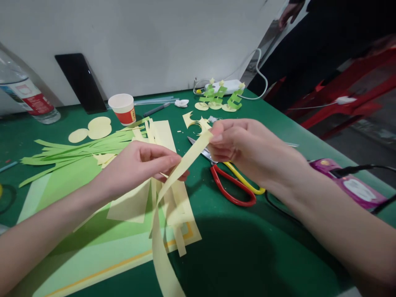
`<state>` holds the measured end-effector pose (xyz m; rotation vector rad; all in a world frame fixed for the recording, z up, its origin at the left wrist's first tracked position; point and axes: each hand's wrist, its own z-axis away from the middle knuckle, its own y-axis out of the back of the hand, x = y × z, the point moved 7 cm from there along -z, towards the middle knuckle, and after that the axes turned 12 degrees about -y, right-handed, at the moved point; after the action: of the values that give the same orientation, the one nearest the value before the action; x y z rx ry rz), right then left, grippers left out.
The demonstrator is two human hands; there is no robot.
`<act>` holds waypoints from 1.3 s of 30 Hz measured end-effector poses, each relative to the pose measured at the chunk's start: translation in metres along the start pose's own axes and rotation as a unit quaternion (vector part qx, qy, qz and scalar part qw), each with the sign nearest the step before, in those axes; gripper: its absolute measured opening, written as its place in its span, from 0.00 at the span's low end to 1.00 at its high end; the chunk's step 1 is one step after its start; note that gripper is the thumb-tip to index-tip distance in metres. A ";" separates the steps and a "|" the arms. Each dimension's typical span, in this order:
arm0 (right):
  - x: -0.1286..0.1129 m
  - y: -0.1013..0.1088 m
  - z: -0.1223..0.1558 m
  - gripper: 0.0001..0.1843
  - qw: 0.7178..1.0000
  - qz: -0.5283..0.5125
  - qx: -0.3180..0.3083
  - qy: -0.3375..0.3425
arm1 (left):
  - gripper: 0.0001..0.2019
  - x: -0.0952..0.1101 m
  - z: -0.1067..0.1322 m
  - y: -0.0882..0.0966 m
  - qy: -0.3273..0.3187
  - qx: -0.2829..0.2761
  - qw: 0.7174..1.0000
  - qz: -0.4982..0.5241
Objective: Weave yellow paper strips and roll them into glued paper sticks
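Note:
A long pale yellow paper strip (pixel 188 159) stretches between my two hands above the green table (pixel 241 255). My right hand (pixel 244 148) pinches the strip's upper end between thumb and fingers. Lower down, my left hand (pixel 139 165) pinches the same strip, and its free tail hangs toward me. Beneath my left hand lie more yellow strips and sheets (pixel 167 136) and a fan of green paper strips (pixel 77 150). Red and yellow handled scissors (pixel 235 185) rest on the table just under my right hand.
A paper cup (pixel 123 108), yellow paper discs (pixel 93 128), a water bottle (pixel 26 99), a dark phone (pixel 80 82) against the wall, and small green paper trees (pixel 221 97) stand at the back. A purple glue gun (pixel 349 183) with cable lies at right. Another person stands far right.

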<state>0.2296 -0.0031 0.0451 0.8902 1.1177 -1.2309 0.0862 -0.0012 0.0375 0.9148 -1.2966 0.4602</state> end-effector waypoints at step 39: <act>0.072 0.035 0.031 0.09 0.991 -0.035 0.025 -0.127 | 0.09 -0.024 0.009 -0.046 0.103 -0.138 0.979 0.107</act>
<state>0.2674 -0.0454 -0.0185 0.7129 0.9229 -1.3926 0.1095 -0.0304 0.0002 0.4843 -1.2363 0.5132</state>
